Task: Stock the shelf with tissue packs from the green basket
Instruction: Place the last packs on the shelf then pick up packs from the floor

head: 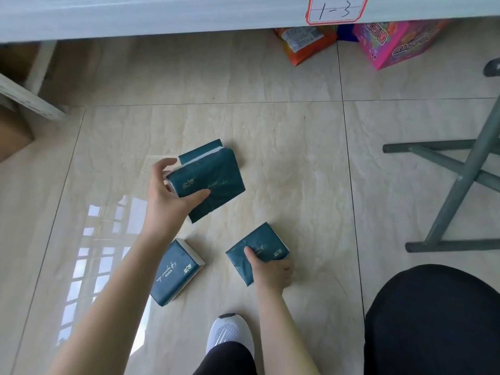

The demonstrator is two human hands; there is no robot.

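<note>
While the left hand [173, 196] grips two tissue packs [213, 180], the right hand [270, 269] pinches another pack [259, 247].

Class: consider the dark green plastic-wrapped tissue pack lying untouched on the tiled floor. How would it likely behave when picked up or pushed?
The dark green plastic-wrapped tissue pack probably feels light and squashy: similar packs are held by one hand each. Its smooth film on the glossy tiled floor suggests it would slide easily. Flat and rectangular, it is unlikely to roll.
</note>
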